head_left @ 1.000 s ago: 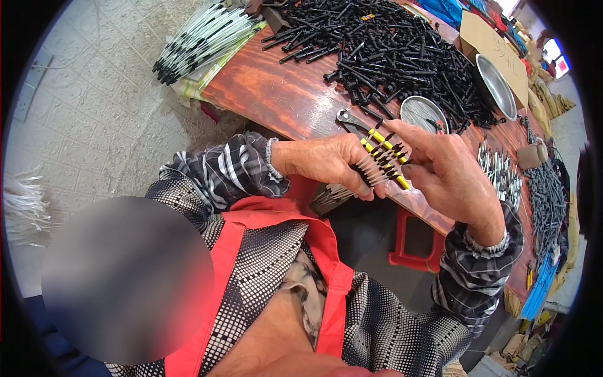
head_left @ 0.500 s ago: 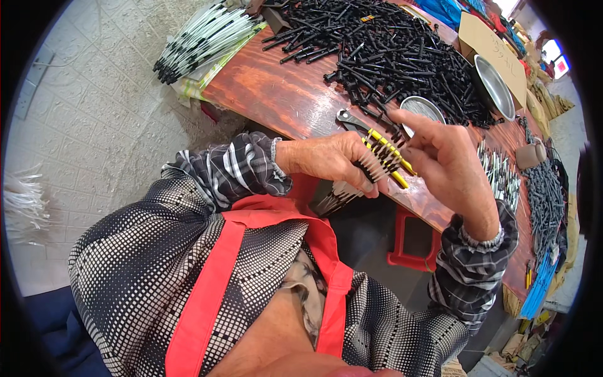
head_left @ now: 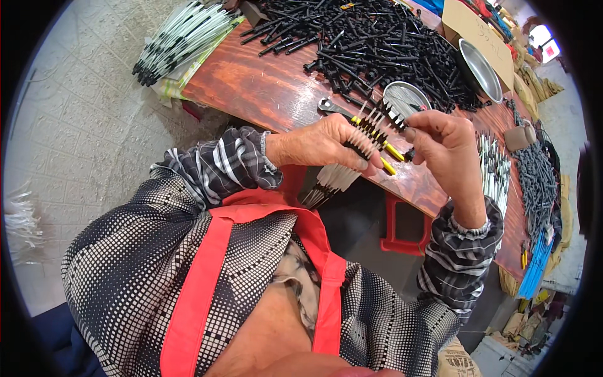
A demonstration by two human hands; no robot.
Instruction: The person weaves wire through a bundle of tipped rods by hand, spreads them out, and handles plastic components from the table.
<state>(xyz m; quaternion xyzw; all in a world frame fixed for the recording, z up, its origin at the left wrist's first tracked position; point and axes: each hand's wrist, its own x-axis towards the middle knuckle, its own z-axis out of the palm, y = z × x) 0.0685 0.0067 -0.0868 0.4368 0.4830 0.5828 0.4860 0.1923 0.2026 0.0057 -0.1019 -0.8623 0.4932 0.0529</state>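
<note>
My left hand (head_left: pixel 330 144) is closed around a fanned bunch of thin white rods with black fittings (head_left: pixel 361 141); their pale lower lengths hang below it. Beyond that hand, several rods end in black tips (head_left: pixel 392 116). My right hand (head_left: pixel 447 147) is at those tips, thumb and forefinger pinched together; whatever is between them is too small to name. Behind the bunch lie pliers (head_left: pixel 331 107) with yellow handles, partly hidden by the rods and my left hand.
A large heap of black tubular parts (head_left: pixel 389 50) covers the back of the wooden table (head_left: pixel 251 81). Nearby are a round metal dish (head_left: pixel 407 97), an oval metal dish (head_left: pixel 480 69) and a cardboard box (head_left: pixel 474 28). Bundled white rods (head_left: pixel 182 41) lie far left. A red stool (head_left: pixel 405 245) stands below.
My right hand has come down to the rod tips, and its fingers have drawn together. The rods' black tips now spread out beyond my left hand. The whole view has shifted slightly.
</note>
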